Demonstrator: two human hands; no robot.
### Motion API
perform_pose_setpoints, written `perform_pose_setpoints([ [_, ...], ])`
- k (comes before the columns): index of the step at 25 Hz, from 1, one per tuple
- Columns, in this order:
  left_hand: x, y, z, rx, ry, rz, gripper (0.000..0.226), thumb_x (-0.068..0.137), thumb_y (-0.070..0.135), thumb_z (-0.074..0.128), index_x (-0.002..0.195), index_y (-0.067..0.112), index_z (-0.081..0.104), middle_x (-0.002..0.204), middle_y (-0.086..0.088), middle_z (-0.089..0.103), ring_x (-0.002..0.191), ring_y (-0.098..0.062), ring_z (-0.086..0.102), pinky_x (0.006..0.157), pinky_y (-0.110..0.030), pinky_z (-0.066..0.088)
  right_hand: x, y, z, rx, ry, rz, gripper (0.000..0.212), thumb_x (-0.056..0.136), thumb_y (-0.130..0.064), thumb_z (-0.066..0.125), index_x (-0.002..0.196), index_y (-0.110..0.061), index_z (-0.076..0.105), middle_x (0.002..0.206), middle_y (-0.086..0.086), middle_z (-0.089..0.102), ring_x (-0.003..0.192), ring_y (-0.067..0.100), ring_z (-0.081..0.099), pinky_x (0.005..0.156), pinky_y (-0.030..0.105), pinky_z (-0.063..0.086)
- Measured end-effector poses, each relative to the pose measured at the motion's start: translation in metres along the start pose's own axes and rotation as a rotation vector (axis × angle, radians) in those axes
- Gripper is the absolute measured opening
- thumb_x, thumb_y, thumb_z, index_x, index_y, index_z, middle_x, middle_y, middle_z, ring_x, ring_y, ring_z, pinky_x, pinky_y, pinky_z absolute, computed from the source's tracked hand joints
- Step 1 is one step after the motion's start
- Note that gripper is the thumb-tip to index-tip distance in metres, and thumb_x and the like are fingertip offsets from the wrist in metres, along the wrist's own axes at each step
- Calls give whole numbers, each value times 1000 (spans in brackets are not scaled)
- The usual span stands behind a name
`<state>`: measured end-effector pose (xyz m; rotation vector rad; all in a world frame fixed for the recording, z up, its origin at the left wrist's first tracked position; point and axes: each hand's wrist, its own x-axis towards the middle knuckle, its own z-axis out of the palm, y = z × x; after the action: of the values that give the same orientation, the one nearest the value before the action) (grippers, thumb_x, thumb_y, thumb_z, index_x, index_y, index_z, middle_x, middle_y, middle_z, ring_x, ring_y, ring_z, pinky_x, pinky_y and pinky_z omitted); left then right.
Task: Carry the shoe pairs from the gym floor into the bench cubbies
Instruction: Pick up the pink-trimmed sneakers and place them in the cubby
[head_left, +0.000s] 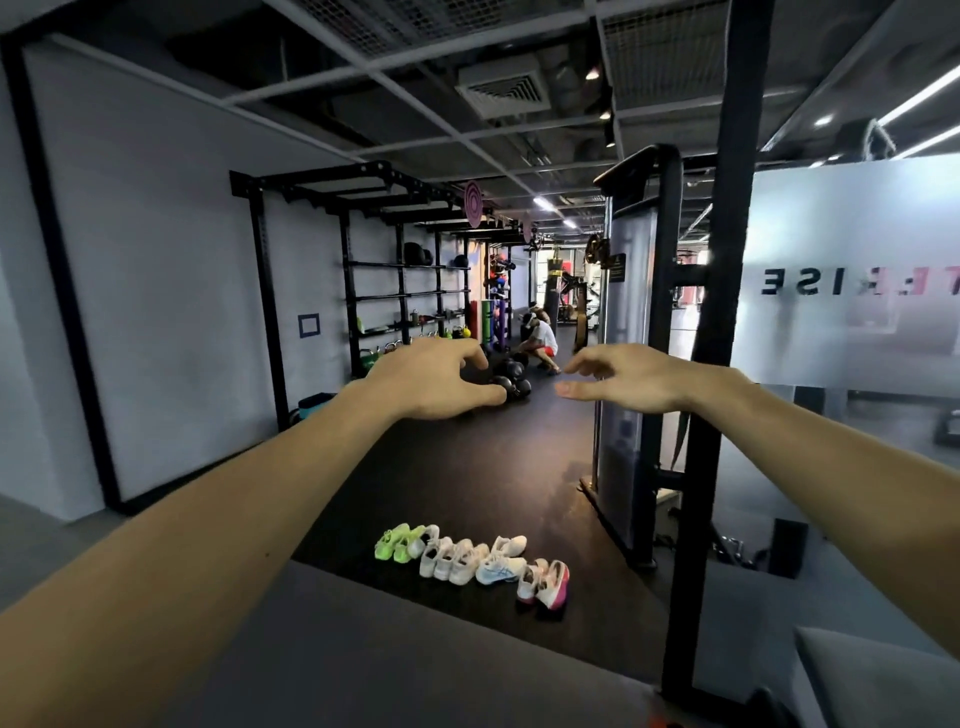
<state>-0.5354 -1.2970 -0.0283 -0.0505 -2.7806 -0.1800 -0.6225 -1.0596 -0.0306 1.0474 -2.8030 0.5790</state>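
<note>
Both arms reach forward at chest height, and neither grip holds anything: the left hand (436, 382) has its fingers curled loosely with a gap between thumb and fingers, and the right hand (631, 379) is spread with the fingers slack, the two hands apart from each other in mid-air. The shoe pairs (472, 564) lie well below them in a ragged row on the dark rubber floor (467, 467): a neon green pair (397, 543) at the left end, several white shoes (449, 558) crowded in the middle, a white and light-blue one (498, 569), and a white and pink pair (545, 584) at the right end. The white ones overlap so closely that their number is hard to tell. The bench cubbies do not show from this angle. A grey surface (363, 665) fills the bottom of the view and cuts off the floor just in front of the row. A black upright post (711, 364) stands close on the right, with a weight machine (631, 364) behind it, narrowing that side; to the left of the shoes the floor lies open as far as the white wall (171, 260). Far down the room a crouched person (540, 345) is small and blurred beside dark balls (511, 382) and a storage rack (405, 291).
</note>
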Motion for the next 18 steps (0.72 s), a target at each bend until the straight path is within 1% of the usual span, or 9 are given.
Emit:
perform_pose_setpoints([
  [3, 65, -49, 17, 21, 2, 34, 66, 73, 77, 51, 124, 36, 52, 129, 4, 56, 112, -19, 53, 94, -42, 47, 72, 12, 16, -3, 23, 13, 63, 81, -64, 51, 128, -23, 51, 131, 1, 53, 119, 19, 49, 102, 35, 39],
  [7, 164, -108, 41, -22, -26, 100, 59, 79, 70, 55, 124, 33, 54, 128, 2, 56, 114, -20, 52, 95, -41, 45, 174, 36, 34, -2, 49, 81, 66, 79, -67, 51, 130, -24, 50, 134, 3, 51, 121, 20, 48, 105, 40, 38],
  [8, 188, -118, 49, -38, -26, 118, 58, 79, 69, 56, 125, 32, 54, 127, 2, 57, 111, -20, 53, 93, -40, 46, 197, 44, 37, 1, 51, 106, 68, 79, -68, 50, 131, -25, 49, 135, 2, 51, 121, 20, 48, 105, 39, 38],
  [11, 252, -141, 75, -36, -14, 174, 58, 79, 69, 56, 125, 33, 54, 125, 3, 56, 109, -19, 53, 91, -38, 47, 254, 75, 43, -17, 51, 147, 67, 82, -66, 50, 133, -22, 48, 136, 2, 50, 121, 19, 47, 99, 31, 37],
  [13, 302, -154, 97, -41, -17, 209, 57, 80, 67, 56, 126, 32, 54, 127, 3, 54, 109, -18, 52, 91, -37, 46, 297, 105, 46, -22, 62, 176, 65, 83, -65, 49, 132, -23, 48, 137, 2, 49, 123, 19, 46, 98, 31, 36],
  [15, 351, -165, 120, -58, -18, 238, 57, 82, 63, 58, 129, 30, 52, 129, 2, 54, 111, -19, 52, 88, -33, 43, 341, 139, 50, -26, 70, 192, 64, 82, -67, 49, 130, -25, 49, 136, 2, 49, 122, 19, 47, 98, 33, 37],
  [18, 429, -175, 144, -78, 12, 236, 62, 83, 61, 59, 135, 31, 46, 135, 0, 52, 118, -21, 51, 86, -30, 39, 405, 189, 46, -25, 73, 206, 64, 81, -68, 49, 129, -25, 50, 136, 2, 49, 122, 20, 47, 97, 33, 37],
])
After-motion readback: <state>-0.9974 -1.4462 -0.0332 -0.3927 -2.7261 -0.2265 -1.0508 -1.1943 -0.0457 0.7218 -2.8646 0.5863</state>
